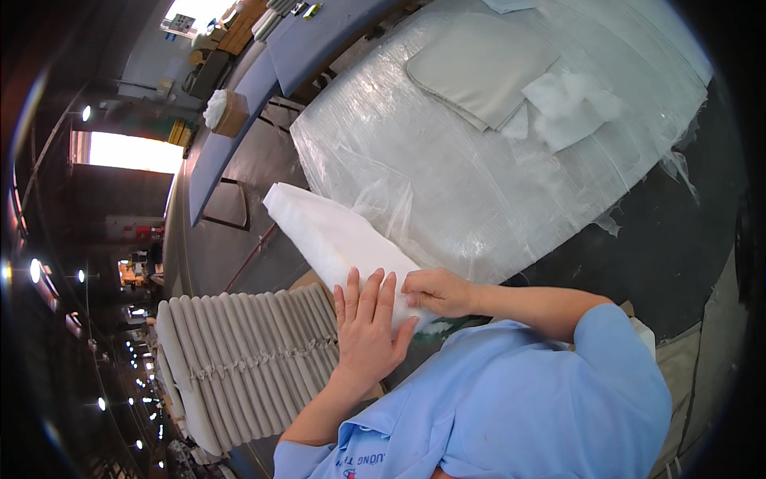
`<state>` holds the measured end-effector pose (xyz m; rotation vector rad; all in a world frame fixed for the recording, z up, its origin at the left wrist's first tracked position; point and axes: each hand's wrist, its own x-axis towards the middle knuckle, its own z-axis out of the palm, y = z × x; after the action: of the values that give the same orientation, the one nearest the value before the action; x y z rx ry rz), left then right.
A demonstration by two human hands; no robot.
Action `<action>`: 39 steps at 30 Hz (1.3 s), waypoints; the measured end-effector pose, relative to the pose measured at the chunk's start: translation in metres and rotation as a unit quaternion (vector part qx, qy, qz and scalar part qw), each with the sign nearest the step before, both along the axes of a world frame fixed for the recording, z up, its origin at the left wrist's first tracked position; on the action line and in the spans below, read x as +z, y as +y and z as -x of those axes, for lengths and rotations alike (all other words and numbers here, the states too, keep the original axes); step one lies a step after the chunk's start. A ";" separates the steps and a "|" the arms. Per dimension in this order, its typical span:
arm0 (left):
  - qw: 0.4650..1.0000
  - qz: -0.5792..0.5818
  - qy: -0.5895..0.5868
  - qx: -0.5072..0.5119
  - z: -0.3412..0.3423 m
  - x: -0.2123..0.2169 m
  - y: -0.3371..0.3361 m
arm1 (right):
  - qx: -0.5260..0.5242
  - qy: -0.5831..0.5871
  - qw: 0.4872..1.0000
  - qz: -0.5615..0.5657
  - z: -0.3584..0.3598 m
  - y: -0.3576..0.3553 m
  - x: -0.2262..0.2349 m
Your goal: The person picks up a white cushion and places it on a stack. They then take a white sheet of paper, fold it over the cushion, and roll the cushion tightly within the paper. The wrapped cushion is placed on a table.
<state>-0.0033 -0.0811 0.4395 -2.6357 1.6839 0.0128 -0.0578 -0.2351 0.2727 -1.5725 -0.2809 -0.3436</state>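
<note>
A long piece of white fibre wadding (pixel 339 227) stretches from my body toward the far left, beside the plastic-covered table. My left hand (pixel 369 319) lies flat on its near end, fingers stretched out. At the right edge of that end, my right hand (pixel 439 292) is closed, with the fingers curled around the wadding and the thumb pressed against it. Both hands are close together. My palms hide part of the near end.
A plastic-wrapped surface (pixel 479 191) bears a stack of grey fabric panels (pixel 479 64) and loose white wadding (pixel 570 108). Left of me stand grey padded cushions (pixel 247 359) in a row. Blue tables (pixel 231 144) stand farther off, one with a cardboard box (pixel 232 114).
</note>
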 end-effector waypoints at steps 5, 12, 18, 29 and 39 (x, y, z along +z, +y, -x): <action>0.996 0.052 -0.035 0.058 0.005 -0.024 0.020 | -0.015 -0.026 0.997 0.065 -0.041 0.020 -0.028; 0.994 0.065 -0.036 0.078 0.010 -0.023 0.042 | -0.143 0.225 0.963 0.041 -0.082 0.016 -0.082; 0.986 0.096 -0.038 0.128 0.014 -0.034 0.064 | -0.105 0.085 0.989 0.052 -0.028 0.035 -0.018; 0.974 0.175 -0.020 0.141 0.012 -0.034 0.079 | -0.111 0.141 0.980 0.086 -0.083 0.031 -0.026; 0.672 0.472 0.411 0.396 0.016 -0.223 0.070 | -0.107 0.269 0.957 -0.001 -0.073 0.050 -0.066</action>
<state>-0.0188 -0.0113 0.2166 -4.4313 0.1867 0.5546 0.0155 -0.1854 0.2066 -1.6328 0.3132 -0.0712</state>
